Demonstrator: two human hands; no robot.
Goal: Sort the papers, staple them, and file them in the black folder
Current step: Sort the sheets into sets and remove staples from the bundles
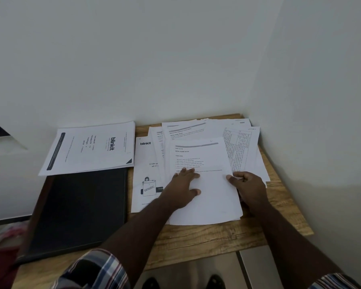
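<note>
Plaid sleeve [96, 270] sits closest to the cam, bottom left, w/ both bare forearms reaching fwd over the wooden surface [206, 238]. Left hand [182, 187] lies flat on the top sheet [204, 180] of the loose papers – fingers straight and spread, palm down, pressing, no grip on anything. Right hand [248, 187] is at that sheet's right edge; fingers curl at the edge w/ the thumb toward the paper, so it looks to be pinching the sheet, though the underside contact is hidden.

Top sheet has printed headings & a short list, bottom half blank. Under it more pages fan out toward the corner of the wall – a table-printed page [241, 147] on the right, a "blinkit" flyer [147, 174] w/ a cartoon figure on the left, partly covered.

Black folder [79, 207] lies closed on the left part of the surface, just beside the flyer. Another blinkit sheet set [90, 148] rests turned sideways across the folder's far end, apart from the main pile. No stapler can be made out.
</note>
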